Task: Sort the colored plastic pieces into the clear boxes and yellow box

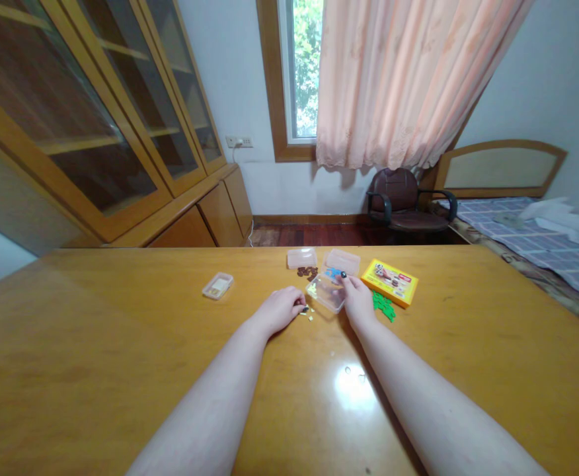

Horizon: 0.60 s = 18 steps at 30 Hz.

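Clear box [328,299]: right hand [359,301] grips it. Loose yellow pieces [310,318] lie just right of the nearer left hand [280,311], fingers curled, hold unclear.

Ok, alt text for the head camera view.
A person's right hand holds a clear plastic box apparently containing small pale yellow pieces; the left hand is beside similar loose pieces on a glossy wooden table. Brown, blue and green pieces lie nearby.
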Motion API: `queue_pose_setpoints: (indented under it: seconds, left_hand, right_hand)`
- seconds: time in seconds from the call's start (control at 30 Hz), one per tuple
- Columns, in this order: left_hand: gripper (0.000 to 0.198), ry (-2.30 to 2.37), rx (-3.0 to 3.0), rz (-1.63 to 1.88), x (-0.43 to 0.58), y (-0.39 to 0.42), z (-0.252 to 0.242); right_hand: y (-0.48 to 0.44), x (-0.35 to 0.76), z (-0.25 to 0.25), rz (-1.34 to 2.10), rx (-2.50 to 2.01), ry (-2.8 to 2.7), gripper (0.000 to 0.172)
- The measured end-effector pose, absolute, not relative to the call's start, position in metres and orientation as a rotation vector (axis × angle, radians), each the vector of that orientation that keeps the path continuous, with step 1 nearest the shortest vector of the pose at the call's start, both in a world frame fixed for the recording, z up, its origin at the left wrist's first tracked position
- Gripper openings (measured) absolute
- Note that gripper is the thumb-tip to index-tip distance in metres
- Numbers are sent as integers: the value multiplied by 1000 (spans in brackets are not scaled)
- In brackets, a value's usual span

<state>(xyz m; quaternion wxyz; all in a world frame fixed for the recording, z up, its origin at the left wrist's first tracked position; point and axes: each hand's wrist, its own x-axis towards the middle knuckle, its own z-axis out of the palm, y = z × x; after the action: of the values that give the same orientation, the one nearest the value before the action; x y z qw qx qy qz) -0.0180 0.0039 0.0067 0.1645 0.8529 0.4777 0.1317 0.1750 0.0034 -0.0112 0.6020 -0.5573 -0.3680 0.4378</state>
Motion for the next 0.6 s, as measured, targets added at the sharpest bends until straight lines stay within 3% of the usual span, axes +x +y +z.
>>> queue_pose_setpoints:
  seconds: [0.37, 0.6]
  left_hand:
    - [11, 1380, 2398, 413, -16, 7, 2]
    - [17, 1431, 2302, 988, -14, 1, 18]
  right_hand:
    - [4, 176, -11, 1033, -1289, -849, 36]
    - [-1, 171, -10, 1034, -1288, -999, 32]
